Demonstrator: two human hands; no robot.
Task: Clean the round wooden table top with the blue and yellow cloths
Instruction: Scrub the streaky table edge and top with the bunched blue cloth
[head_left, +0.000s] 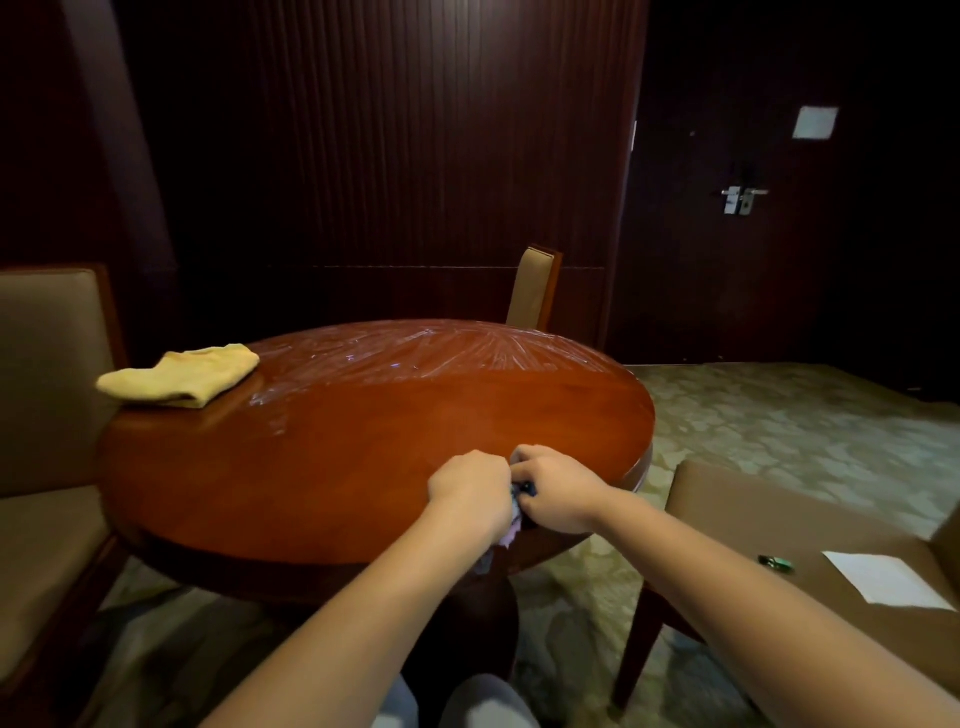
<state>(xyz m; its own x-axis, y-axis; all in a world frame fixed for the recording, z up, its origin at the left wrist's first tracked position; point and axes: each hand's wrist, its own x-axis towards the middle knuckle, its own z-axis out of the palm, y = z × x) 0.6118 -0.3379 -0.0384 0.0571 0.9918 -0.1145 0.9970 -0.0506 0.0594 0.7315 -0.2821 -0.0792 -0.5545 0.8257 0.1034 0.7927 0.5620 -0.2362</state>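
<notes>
Head view. Round wooden counter (363, 467) at centre, glossy, with streaky wet smears across its far half. Yellow cloth (182, 376) lying folded at the far left edge, slightly overhanging the rim, well apart from both hands.

Left hand (470, 491) and right hand (558, 488) side by side at the near right edge of the counter, knuckles up, fingers curled. Both clenched on a bunched blue cloth (514, 512) held between them; only a small dark-and-pale part of the cloth showing in the gap and hanging just below the rim. Cannot tell how much of the cloth touches the top.

Padded chair (47, 389) at left, close against the counter's left edge. Second chair (535, 288) beyond the far edge, only its back showing. Third chair (810, 525) at right, near the counter's right edge; white paper (883, 579) and a small green object (775, 563) lying on its seat, apart from each other. Patterned carpet (779, 415) under all. Dark panelled wall behind, door handle (740, 199) at upper right.
</notes>
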